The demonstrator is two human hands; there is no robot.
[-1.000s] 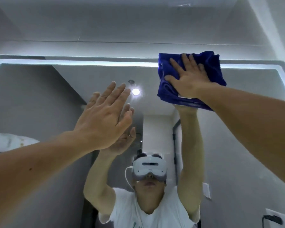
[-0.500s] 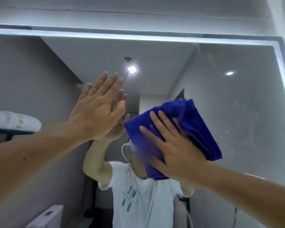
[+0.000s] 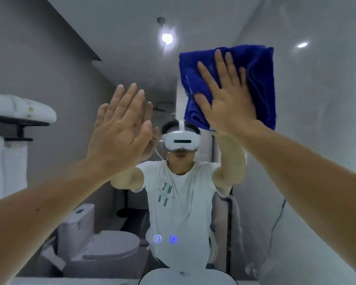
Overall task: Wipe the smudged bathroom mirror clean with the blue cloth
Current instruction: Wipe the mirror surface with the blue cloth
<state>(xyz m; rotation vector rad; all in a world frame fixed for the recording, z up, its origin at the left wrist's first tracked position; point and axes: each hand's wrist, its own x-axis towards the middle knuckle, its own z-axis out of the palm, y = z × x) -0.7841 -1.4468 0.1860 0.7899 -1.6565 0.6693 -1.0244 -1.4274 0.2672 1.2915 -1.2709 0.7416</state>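
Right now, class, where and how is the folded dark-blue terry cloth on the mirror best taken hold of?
Probably its broad middle, approached straight on from the front. The folded dark-blue terry cloth lies flat against the upright mirror, with no edge visibly lifted for pinching, so a flat palm with spread fingers, as the right hand presses it, suits it best.

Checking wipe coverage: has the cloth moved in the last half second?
Yes. The cloth went up: it was about level with the left hand on the mirror, and now sits higher.
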